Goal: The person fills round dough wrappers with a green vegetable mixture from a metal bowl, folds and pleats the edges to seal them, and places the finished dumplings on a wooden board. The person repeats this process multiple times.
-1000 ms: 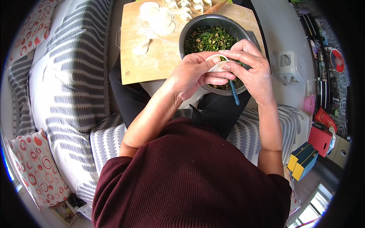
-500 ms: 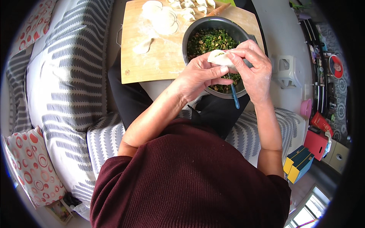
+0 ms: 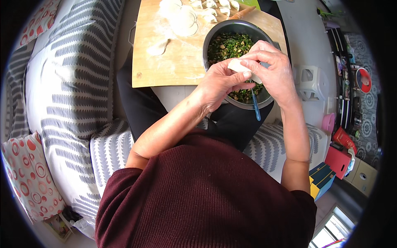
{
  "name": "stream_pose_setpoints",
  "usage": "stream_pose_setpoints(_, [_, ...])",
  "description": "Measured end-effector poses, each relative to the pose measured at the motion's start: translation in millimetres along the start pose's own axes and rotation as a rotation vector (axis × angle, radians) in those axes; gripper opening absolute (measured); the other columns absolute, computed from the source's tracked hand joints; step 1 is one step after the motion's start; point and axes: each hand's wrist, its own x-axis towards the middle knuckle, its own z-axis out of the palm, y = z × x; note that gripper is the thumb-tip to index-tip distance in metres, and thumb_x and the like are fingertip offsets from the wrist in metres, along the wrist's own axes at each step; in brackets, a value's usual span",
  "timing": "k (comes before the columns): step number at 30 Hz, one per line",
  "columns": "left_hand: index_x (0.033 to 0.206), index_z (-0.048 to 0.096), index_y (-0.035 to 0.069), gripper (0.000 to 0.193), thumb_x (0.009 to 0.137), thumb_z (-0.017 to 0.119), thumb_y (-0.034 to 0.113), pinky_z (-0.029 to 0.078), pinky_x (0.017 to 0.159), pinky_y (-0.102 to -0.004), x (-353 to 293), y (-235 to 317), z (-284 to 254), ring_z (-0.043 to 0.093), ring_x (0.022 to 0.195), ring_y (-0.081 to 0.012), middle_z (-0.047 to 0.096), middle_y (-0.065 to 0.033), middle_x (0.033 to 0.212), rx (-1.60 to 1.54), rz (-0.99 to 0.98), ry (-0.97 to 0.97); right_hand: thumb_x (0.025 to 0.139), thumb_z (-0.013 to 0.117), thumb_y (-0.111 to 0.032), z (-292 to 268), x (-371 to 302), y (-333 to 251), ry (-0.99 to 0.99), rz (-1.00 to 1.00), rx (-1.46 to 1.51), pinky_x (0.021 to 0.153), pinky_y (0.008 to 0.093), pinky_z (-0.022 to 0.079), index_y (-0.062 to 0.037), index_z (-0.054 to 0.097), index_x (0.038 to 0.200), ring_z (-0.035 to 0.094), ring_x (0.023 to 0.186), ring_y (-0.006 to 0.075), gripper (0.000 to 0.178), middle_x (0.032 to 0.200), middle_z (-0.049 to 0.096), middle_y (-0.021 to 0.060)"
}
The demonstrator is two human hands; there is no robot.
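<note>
Above the near part of a grey metal bowl (image 3: 205,53), both my hands hold one pale dumpling (image 3: 236,65). My left hand (image 3: 218,84) is closed, its thumb and fingers supporting the dumpling from the left. On the other side my right hand (image 3: 273,71) pinches the edge of the dough between thumb and fingers. Chopped green filling with small brown bits (image 3: 227,46) lies in the bowl. A utensil's blue handle (image 3: 255,108) leans out over the near rim; its other end is hidden. My fingers cover part of the dumpling and of the filling.
Left of the bowl is a floury wooden board (image 3: 165,72) with overlapping round wrappers (image 3: 182,21), several shaped dumplings (image 3: 210,5), a pale pear-shaped piece (image 3: 158,48) and a wooden rolling pin (image 3: 242,12). A white plastic stool (image 3: 312,82) stands to the right, a patterned sofa (image 3: 74,103) to the left.
The fold of the dumpling is now more covered by my right fingers, which have shifted along its edge. The whole view has moved slightly.
</note>
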Motion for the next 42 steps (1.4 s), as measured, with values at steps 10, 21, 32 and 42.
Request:
stream_pose_setpoints(10, [0.112, 0.059, 0.003, 0.019, 0.095, 0.060, 0.010, 0.057, 0.090, -0.0334, 5.0, -11.1, -3.6, 0.062, 0.094, -0.0105, 0.063, -0.0012, 0.101, -0.033, -0.017, -0.008, 0.077, 0.069, -0.006, 3.5, 7.3, 4.6, 0.034, -0.109, -0.092, 0.070, 0.0323, 0.048, 0.0007, 0.071, 0.087, 0.058, 0.078, 0.0219, 0.012, 0.079, 0.059, 0.0081])
stream_pose_setpoints(21, [0.116, 0.059, 0.003, 0.023, 0.096, 0.058, 0.013, 0.054, 0.094, -0.0362, 1.0, -11.6, -1.6, 0.062, 0.106, -0.0158, 0.064, -0.0061, 0.112, 0.036, -0.050, 0.011, 0.080, 0.065, -0.015, 7.4, 12.8, 5.8, -0.067, -0.069, -0.175, 0.075, 0.0348, 0.045, -0.0023, 0.071, 0.080, 0.056, 0.082, 0.0231, 0.014, 0.077, 0.056, 0.0080])
stream_pose_setpoints(32, [0.112, 0.061, 0.001, 0.022, 0.095, 0.060, 0.014, 0.054, 0.092, -0.0328, 1.9, -17.0, -8.8, 0.063, 0.103, -0.0175, 0.065, -0.0079, 0.110, -0.014, -0.013, -0.036, 0.081, 0.063, -0.007, 16.5, 20.0, -0.8, -0.171, -0.120, -0.317, 0.072, 0.0317, 0.044, 0.0007, 0.070, 0.094, 0.055, 0.078, 0.0205, 0.017, 0.081, 0.056, 0.0062])
stream_pose_setpoints(42, [0.111, 0.064, 0.000, 0.026, 0.091, 0.066, 0.015, 0.054, 0.082, -0.0269, 3.3, -11.1, -5.1, 0.063, 0.089, -0.0122, 0.068, -0.0067, 0.101, -0.092, 0.053, 0.041, 0.095, 0.060, -0.017, -6.8, -11.4, 4.2, 0.233, 0.134, 0.165, 0.081, 0.0248, 0.047, 0.0003, 0.068, 0.109, 0.061, 0.088, 0.0122, 0.024, 0.094, 0.064, 0.0058])
